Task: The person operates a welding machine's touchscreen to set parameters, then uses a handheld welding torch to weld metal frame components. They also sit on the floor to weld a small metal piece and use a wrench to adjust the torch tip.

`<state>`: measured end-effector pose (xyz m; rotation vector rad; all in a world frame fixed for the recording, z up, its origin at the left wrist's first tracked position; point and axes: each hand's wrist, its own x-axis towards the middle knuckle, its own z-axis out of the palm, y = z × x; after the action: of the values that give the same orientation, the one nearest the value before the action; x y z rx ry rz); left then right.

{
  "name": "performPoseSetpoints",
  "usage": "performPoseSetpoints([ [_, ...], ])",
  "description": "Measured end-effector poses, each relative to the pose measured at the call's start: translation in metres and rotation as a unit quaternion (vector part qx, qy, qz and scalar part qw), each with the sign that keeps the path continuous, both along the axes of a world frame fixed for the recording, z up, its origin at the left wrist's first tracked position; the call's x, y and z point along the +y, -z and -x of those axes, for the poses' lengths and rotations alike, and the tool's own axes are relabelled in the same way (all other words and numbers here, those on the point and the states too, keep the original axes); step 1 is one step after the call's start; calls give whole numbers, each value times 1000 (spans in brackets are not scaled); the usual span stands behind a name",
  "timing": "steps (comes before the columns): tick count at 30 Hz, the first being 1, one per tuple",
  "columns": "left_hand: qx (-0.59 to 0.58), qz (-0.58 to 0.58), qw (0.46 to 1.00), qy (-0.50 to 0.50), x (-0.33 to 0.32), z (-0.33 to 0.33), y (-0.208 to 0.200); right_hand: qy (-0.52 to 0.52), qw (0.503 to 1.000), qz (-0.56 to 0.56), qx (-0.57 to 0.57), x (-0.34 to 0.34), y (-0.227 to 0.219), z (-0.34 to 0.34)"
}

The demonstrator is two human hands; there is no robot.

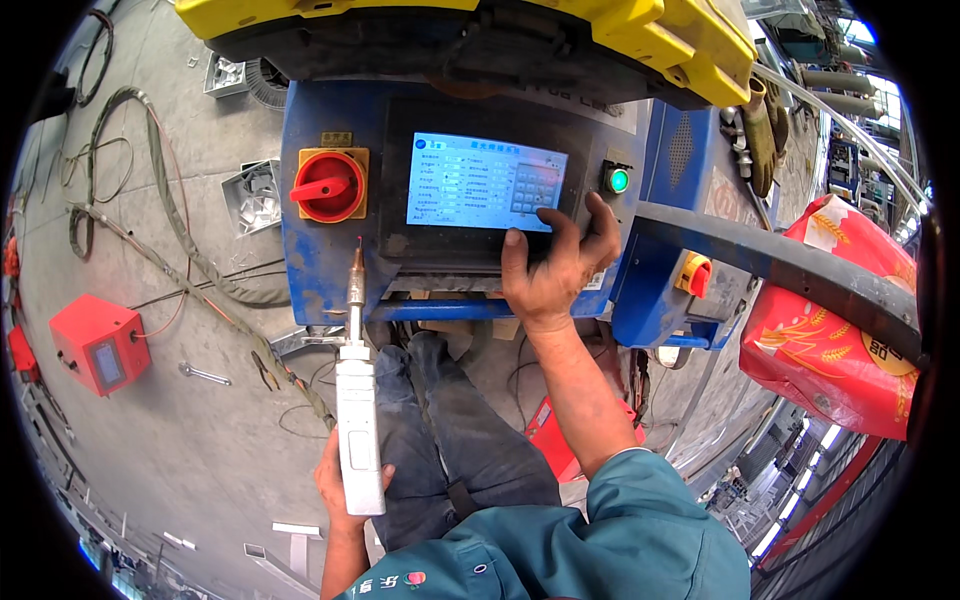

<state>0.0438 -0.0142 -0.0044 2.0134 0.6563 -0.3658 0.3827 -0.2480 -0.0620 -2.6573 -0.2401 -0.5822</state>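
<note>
My left hand [332, 485] is wrapped round the silver body of a handheld welding gun [357, 425]. The gun stands nearly upright in the picture, its copper-coloured nozzle pointing away from me at the blue machine cabinet [302, 262]. Over the lower right of a lit touchscreen [455, 185] on that cabinet, my right hand [560, 270] has its fingers apart and holds nothing. Its index fingertip is at the on-screen keypad; whether it presses the glass I cannot tell. A red rotary switch [330, 188] sits left of the screen, a lit green button [618, 180] right of it.
A yellow-and-black case [640, 40] lies atop the cabinet. At right are a second red switch [694, 274], a dark curved bar [790, 262] and a red printed sack [830, 330]. Cables [180, 235], a red box [100, 342], a wrench [205, 374] and parts trays [252, 200] lie on the left floor.
</note>
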Motion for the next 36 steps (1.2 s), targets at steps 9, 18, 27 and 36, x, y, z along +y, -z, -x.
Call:
performPoseSetpoints([
  [9, 8, 14, 1000, -11, 1, 2, 1, 23, 995, -89, -45, -3, 14, 3],
  [18, 7, 32, 999, -27, 2, 5, 5, 35, 999, -13, -30, -1, 4, 3],
  [27, -22, 13, 1000, -2, 4, 9, 3, -1, 996, -80, -35, -5, 9, 4],
  [36, -93, -49, 995, -1, 1, -14, -2, -10, 996, -69, -62, -3, 7, 3],
])
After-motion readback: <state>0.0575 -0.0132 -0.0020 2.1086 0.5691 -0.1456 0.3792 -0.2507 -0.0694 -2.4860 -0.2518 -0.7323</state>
